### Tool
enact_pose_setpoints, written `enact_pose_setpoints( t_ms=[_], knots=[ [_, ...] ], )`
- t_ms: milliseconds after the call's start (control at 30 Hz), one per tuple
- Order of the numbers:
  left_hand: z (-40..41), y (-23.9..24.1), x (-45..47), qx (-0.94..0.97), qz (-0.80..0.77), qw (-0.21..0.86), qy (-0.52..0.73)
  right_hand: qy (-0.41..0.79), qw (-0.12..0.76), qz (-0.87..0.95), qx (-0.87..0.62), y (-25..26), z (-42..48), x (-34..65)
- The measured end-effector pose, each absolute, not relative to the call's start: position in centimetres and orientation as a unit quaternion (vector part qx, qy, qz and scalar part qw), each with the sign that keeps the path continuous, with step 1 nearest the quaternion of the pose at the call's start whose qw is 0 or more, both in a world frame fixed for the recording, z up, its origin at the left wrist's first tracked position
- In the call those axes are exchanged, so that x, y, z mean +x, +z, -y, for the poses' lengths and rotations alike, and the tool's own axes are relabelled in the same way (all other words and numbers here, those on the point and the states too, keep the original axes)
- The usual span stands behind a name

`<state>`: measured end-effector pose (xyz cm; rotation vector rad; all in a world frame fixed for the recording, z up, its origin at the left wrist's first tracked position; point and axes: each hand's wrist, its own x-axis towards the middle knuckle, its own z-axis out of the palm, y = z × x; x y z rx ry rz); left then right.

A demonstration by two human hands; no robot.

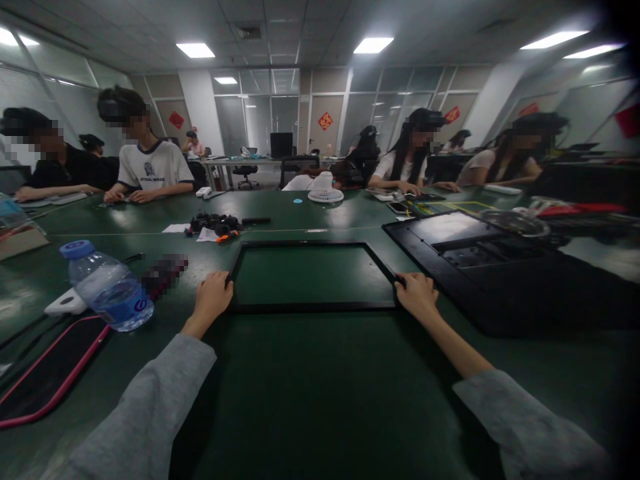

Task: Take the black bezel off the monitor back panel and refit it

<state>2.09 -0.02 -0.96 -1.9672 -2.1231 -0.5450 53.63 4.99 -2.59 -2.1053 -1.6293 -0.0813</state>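
Observation:
A thin black rectangular frame (315, 307), like a monitor bezel, is in the middle of the green table, with the tabletop showing through its opening. My left hand (215, 293) is closed around its left side. On the opposite side, my right hand (418, 293) grips the right edge with curled fingers. To the right of my right hand lies a large black panel (500, 287), which looks like a monitor's back cover, with a recessed section. I cannot tell whether the frame rests on the table or is slightly lifted.
Left of me a water bottle (107, 287) leans over, near a pink-edged phone-like device (55, 367) and a white power strip (67, 302). Farther off are tangled black parts (214, 225) and a small white fan (326, 189). A clear round dish (515, 223) lies beyond the panel. Several people sit opposite.

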Motion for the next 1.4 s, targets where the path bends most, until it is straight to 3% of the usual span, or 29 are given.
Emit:
enact_pose_setpoints(
  t_ms=[200, 300, 433, 533, 733, 1067, 1400],
  knots=[
    [-0.1, -1.2, 2.0, -0.661, 0.718, 0.087, -0.2, -0.029, 0.266, 0.595, -0.758, -3.4, -5.6, 54.3],
    [-0.1, -1.2, 2.0, -0.656, 0.712, 0.09, -0.236, -0.028, 0.335, 0.608, -0.719, -3.2, -5.7, 54.4],
    [-0.2, -0.5, 2.3, -0.617, 0.662, 0.121, -0.408, -0.103, 0.497, 0.608, -0.61, -1.3, -4.8, 53.4],
    [-0.2, 0.3, 2.6, -0.567, 0.605, 0.095, -0.551, -0.167, 0.559, 0.593, -0.555, 0.5, -3.8, 52.6],
    [0.1, 1.2, 2.6, -0.568, 0.558, 0.079, -0.599, -0.123, 0.587, 0.565, -0.567, 0.8, -3.9, 52.7],
    [1.1, 1.3, 2.5, -0.616, 0.535, 0.069, -0.573, -0.049, 0.587, 0.589, -0.553, 1.4, -2.8, 52.3],
    [1.8, 1.6, 2.6, -0.619, 0.515, 0.176, -0.565, -0.054, 0.609, 0.571, -0.548, 1.9, -2.9, 52.6]
  ],
)
